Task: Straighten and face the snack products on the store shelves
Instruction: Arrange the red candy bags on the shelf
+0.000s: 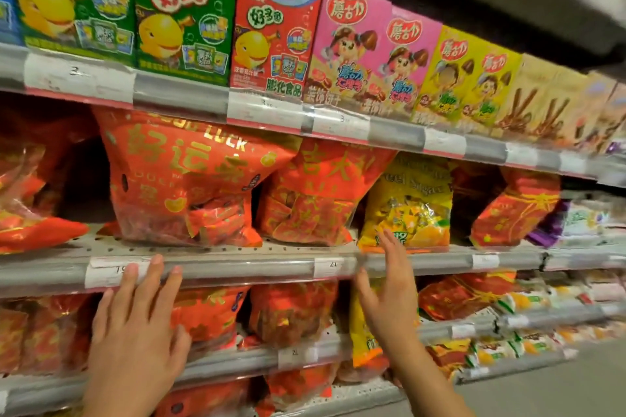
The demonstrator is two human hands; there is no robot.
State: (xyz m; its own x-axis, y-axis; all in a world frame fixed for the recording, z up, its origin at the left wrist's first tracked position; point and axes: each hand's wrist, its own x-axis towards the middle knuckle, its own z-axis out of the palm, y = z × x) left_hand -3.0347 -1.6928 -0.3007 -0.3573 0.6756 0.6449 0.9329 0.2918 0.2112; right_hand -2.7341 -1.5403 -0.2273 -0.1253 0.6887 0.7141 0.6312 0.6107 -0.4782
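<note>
A person is standing close to store shelves packed with snacks, both bare hands raised toward the middle shelf (237,252). The left hand (135,325) is hovering flat in front of the grey price rail, its fingers (154,276) spread apart and holding nothing. The right hand (389,291) is reaching edge-on toward a yellow candy bag (411,200), its fingers (389,244) straight, loosely together and gripping nothing; the fingertips are lying just at the bag's lower edge, though contact is unclear. That yellow bag is standing upright at the front of the middle shelf, crinkled, with a clear window showing wrapped sweets. To its left are sitting two large red bags: a red bag with gold lettering (189,179) reading "GOOD LUCK", leaning slightly, and a second red bag (315,200) touching it. Another red bag (511,210) is tilting to the right of the yellow one. On the shelf above, upright boxes are facing forward in a row: green boxes (128,7), a red box (274,17), pink boxes (372,54) and yellow boxes (467,78). More red bags are filling the lower shelves, somewhat blurred.
</note>
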